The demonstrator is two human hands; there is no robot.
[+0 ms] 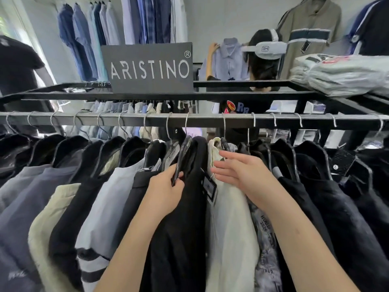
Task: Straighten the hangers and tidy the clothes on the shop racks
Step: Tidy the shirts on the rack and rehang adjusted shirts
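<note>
The black shirt [190, 207] is hanging mid-rail [202, 121], just beside a cream shirt [228, 224]. Above, a sign [150, 68] is showing "ARISTINO". The left hand [166, 191] is pinching the black hanger [182, 153]; the right hand [242, 175], fingers straight, is touching the cream shirt.

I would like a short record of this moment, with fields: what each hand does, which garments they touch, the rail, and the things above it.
left hand: left hand grips the black hanger of the black garment
right hand: right hand, fingers straight, lies against the cream garment beside it
rail: rail carries many hanger hooks, unevenly spaced
tag: tag hangs between the black and cream garments
above rail: ARISTINO sign; folded stack on the top shelf, at the right
</note>
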